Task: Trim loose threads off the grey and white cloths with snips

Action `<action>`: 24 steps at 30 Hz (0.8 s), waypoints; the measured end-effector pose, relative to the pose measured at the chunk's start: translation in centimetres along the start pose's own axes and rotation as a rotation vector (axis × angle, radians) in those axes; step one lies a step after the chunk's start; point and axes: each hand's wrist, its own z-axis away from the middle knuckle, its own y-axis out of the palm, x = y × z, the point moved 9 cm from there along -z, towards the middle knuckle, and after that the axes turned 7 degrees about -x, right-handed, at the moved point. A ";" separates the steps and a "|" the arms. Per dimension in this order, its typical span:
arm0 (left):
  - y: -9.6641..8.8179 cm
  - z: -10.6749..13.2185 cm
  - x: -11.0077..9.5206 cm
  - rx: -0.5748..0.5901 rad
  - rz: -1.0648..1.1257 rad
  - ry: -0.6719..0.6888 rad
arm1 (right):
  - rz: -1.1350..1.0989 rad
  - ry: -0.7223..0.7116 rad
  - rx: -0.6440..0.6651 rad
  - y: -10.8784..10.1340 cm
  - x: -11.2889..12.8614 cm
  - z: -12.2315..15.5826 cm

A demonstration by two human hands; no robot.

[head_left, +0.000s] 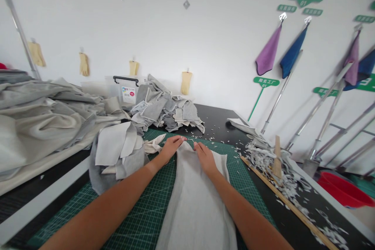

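Note:
A long piece of pale grey cloth (199, 203) runs towards me over the green cutting mat (155, 199). At its far edge, my left hand (172, 149) is closed, pinching the left corner between thumb and fingers. My right hand (204, 157) is also closed and rests over the cloth a little to the right, fingertips pressed together. A small thin shiny piece (191, 140) shows between the two hands, by the right fingertips; its kind is too small to tell. The cloth's right corner (222, 160) lies loose beyond my right hand.
Cut cloth pieces (117, 148) lie left of the mat, beside a large fabric heap (43, 121). More scraps (166, 105) are piled behind, near a clear plastic box (117, 86). Rightward are a wooden strip (287, 201), shredded trimmings (293, 183) and a red basin (342, 189).

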 end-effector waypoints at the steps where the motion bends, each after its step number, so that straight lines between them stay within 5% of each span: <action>1: -0.4 -0.2 0.3 -0.030 -0.010 -0.006 | 0.002 0.001 0.002 0.0 0.0 0.0; 6: -2.3 -0.8 1.2 -0.155 -0.216 0.023 | 0.011 0.017 -0.002 -0.1 0.1 0.1; 11: -2.6 0.2 -1.1 -0.263 -0.478 0.219 | 0.018 0.011 -0.025 -0.4 0.2 0.1; 16: 0.3 1.5 -3.3 -0.085 -0.605 0.351 | 0.032 0.028 -0.100 -1.3 -0.1 0.0; 24: 0.8 1.0 -1.0 0.006 -0.789 0.237 | 0.045 0.068 -0.295 -4.3 -0.5 -0.5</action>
